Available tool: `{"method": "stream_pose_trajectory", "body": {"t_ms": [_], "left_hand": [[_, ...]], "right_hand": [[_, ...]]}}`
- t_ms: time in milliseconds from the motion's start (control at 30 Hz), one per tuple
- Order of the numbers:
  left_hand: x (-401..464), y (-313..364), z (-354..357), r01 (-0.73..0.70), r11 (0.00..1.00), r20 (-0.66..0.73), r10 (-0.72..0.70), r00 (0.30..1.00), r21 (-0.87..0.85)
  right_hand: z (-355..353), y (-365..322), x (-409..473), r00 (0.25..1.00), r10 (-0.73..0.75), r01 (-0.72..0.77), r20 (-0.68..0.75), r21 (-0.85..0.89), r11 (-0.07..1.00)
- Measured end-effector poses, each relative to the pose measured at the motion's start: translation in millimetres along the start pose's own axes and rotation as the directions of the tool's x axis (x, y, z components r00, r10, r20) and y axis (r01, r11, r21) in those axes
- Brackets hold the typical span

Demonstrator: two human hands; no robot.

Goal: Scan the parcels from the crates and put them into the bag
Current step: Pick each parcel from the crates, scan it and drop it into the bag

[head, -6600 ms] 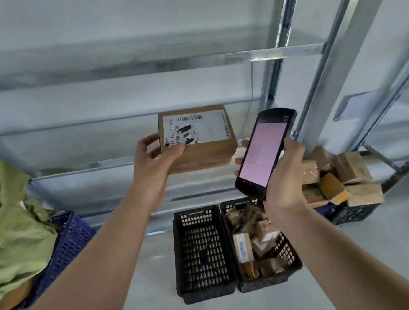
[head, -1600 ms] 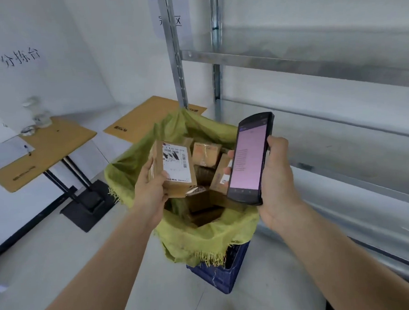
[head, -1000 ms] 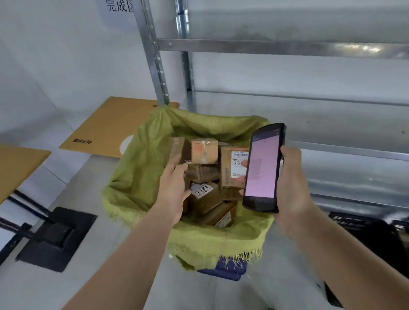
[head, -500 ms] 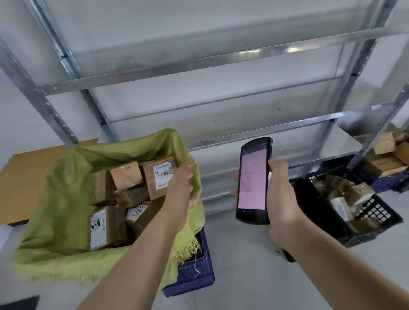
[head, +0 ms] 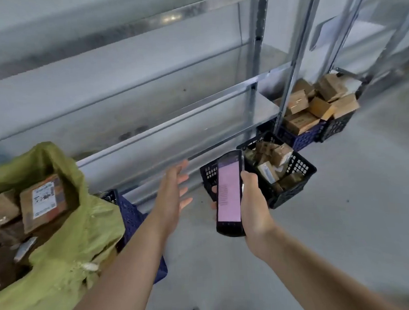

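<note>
The parcels [head: 274,164] waiting to be scanned lie jumbled in a black crate [head: 295,185] on the floor, just behind the scanner. A second black crate [head: 208,176] stands touching its left side; most of it is hidden behind the scanner and the hands, so what it holds cannot be told. Farther back on the right, a bigger heap of boxes [head: 314,104] is piled over a blue crate [head: 299,135] and a dark crate [head: 337,126] beside it, at the foot of a shelf post.

The green bag [head: 68,252] sits at the left edge, its mouth wide, draped over a blue crate [head: 131,215] that shows at its right side. Inside it lie several parcels; the clearest, a labelled box [head: 43,202], rests tilted with its white label facing up.

The right hand [head: 253,204] grips the scanner [head: 229,193] upright, fingers curled round its back and thumb along its right edge, the pink screen facing the camera. The left hand [head: 171,194] holds nothing: its fingers are spread and straight, palm turned toward the scanner, in the air between the bag and the black crates.

Behind everything runs a metal shelf rack [head: 172,104] with bare grey shelves, standing on a grey floor [head: 345,230].
</note>
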State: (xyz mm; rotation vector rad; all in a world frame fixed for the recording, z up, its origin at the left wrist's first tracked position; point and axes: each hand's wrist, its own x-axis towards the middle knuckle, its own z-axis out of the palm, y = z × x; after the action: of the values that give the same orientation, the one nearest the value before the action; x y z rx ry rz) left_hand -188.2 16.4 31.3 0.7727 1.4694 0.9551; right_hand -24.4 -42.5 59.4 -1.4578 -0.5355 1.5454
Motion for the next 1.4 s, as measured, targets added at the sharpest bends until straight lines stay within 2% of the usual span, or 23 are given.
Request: {"method": "stream_pose_trajectory", "body": {"t_ms": [100,300,533,767,1000,1200,1400], "left_hand": [[20.9,-2.6,48.0,0.030,0.999,0.074,-0.033,0.997,0.036],[91.3,-0.4,135.0,0.110,0.991,0.174,-0.122,0.977,0.078],[223.6,-3.7,234.6,0.208,0.973,0.243,-0.227,0.943,0.105],[337.8,-22.7,322.9,0.231,0.952,0.320,-0.287,0.903,0.203],[439.6,-63.5,413.5,0.297,0.921,0.229,-0.355,0.906,0.252],[534.4,-133.2,503.3,0.305,0.917,0.182,-0.355,0.917,0.257],[635.2,-216.8,575.5,0.397,0.899,0.012,-0.406,0.914,0.185]], "right_hand": [[-38.3,-8.8,26.4,0.999,0.022,-0.019,-0.032,0.069,0.997],[-97.0,-38.7,100.6,0.989,0.070,-0.057,-0.133,0.099,0.993],[-146.9,-65.7,226.3,0.963,0.111,-0.093,-0.246,0.083,0.992],[-191.2,-69.4,345.2,0.913,0.180,-0.139,-0.365,0.134,0.981],[-266.1,-49.6,462.9,0.862,0.286,-0.228,-0.418,0.185,0.956],[-351.6,-25.0,591.0,0.866,0.348,-0.314,-0.359,0.152,0.937],[-429.2,0.5,705.4,0.880,0.354,-0.332,-0.318,0.124,0.935]]}}
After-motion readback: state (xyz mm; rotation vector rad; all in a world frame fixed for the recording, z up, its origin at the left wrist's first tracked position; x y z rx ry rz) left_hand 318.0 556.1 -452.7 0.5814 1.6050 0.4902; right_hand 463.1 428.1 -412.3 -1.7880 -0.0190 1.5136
